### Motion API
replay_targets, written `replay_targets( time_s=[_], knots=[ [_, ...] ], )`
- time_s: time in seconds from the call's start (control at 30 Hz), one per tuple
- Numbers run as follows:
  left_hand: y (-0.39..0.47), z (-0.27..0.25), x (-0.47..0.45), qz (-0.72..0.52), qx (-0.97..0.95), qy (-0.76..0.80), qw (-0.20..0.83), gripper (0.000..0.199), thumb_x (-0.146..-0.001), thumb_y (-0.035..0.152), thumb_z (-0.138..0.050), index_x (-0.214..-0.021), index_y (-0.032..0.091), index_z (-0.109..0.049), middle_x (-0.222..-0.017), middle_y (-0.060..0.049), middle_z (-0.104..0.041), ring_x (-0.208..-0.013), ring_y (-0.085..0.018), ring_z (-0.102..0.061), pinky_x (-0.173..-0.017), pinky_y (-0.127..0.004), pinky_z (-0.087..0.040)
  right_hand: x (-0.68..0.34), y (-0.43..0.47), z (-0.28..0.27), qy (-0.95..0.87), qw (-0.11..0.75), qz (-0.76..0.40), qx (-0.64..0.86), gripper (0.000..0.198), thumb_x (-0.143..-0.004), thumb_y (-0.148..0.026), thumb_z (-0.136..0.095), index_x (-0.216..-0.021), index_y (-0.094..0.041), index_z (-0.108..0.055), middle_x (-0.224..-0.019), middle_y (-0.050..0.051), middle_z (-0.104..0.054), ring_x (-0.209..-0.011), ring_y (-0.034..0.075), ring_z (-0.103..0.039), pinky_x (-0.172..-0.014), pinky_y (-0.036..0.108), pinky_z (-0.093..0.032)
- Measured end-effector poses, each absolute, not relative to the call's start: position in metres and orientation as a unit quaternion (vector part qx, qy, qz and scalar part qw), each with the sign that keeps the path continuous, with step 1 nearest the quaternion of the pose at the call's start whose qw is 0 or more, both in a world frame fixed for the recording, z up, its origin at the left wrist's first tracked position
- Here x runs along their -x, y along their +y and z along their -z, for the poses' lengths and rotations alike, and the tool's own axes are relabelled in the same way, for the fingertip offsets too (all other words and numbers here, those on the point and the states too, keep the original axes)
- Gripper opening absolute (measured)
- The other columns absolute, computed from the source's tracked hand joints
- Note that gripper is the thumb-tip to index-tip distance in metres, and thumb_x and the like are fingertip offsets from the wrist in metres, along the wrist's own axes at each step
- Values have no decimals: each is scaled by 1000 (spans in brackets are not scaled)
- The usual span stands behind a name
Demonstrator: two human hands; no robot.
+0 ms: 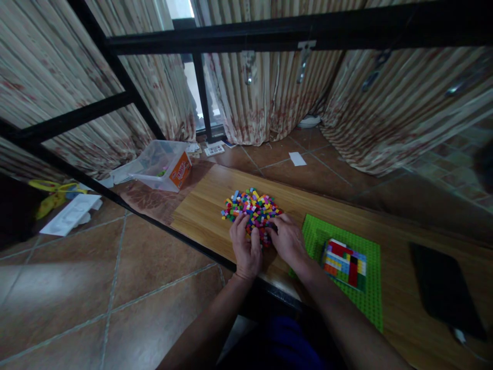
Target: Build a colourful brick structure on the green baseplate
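Note:
A heap of small multicoloured toy bricks (254, 205) lies on the wooden table. My left hand (246, 246) rests at the heap's near left edge, thumb apart from the fingers, touching the bricks. At the near right edge is my right hand (288, 239), its fingers curled and thumb and forefinger close together among the bricks. Whatever sits between those fingertips is too small to make out. Right of that hand, a green baseplate (372, 262) carries a flat rectangular block of joined bricks (344, 262) in red, white, blue, yellow and orange.
A clear plastic bin (154, 159) with an orange label stands beyond the table's left end. A dark tablet-like device (442, 285) with a white cable lies on the right. A black metal frame (246, 38) crosses above, before striped curtains (246, 103). White packaging (71, 213) lies on the tiled floor.

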State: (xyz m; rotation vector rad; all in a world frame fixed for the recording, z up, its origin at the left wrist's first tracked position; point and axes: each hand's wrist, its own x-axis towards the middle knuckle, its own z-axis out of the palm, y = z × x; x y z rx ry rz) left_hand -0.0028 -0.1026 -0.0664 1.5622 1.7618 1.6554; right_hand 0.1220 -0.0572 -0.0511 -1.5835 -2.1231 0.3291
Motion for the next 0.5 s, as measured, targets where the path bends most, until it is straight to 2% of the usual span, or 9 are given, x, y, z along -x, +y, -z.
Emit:
replay_targets(
  time_s=[0.1, 0.17, 0.27, 0.37, 0.5],
  knots=[
    [-105, 60, 3, -548, -545, 621, 129, 34, -93, 32, -51, -124, 19, -56, -130, -13, -56, -126, -24, -48, -109, -45, -37, -125, -61, 52, -768, 270, -136, 565, 14, -87, -21, -56, -95, -20, -67, -96, 8, -64, -94, 23, -59, -85, 37, -47],
    [-105, 54, 3, -544, -540, 621, 163, 33, -93, 33, -51, -122, 19, -59, -122, -12, -61, -119, -24, -54, -105, -43, -41, -129, -67, 48, -763, 304, -159, 548, 15, -88, -23, -54, -96, -21, -66, -96, 7, -66, -93, 22, -60, -84, 36, -48],
    [-105, 45, 2, -530, -549, 577, 292, 30, -92, 35, -54, -114, 18, -64, -108, -10, -67, -101, -21, -62, -92, -36, -49, -134, -82, 36, -747, 356, -207, 523, 17, -90, -23, -52, -100, -22, -65, -98, 6, -67, -90, 20, -63, -82, 33, -49],
    [-103, 37, 1, -513, -539, 518, 420, 23, -86, 36, -62, -98, 18, -69, -93, -7, -69, -85, -18, -63, -80, -31, -51, -136, -98, 23, -719, 403, -240, 513, 14, -90, -23, -53, -96, -22, -66, -93, 5, -68, -86, 18, -65, -78, 30, -50],
    [-102, 25, -5, -526, -441, 468, 556, 19, -77, 35, -71, -86, 17, -69, -79, -1, -69, -73, -14, -62, -74, -27, -51, -141, -111, 10, -687, 455, -247, 510, 8, -86, -24, -60, -91, -23, -67, -90, 3, -68, -83, 17, -65, -76, 29, -52]
  ],
)
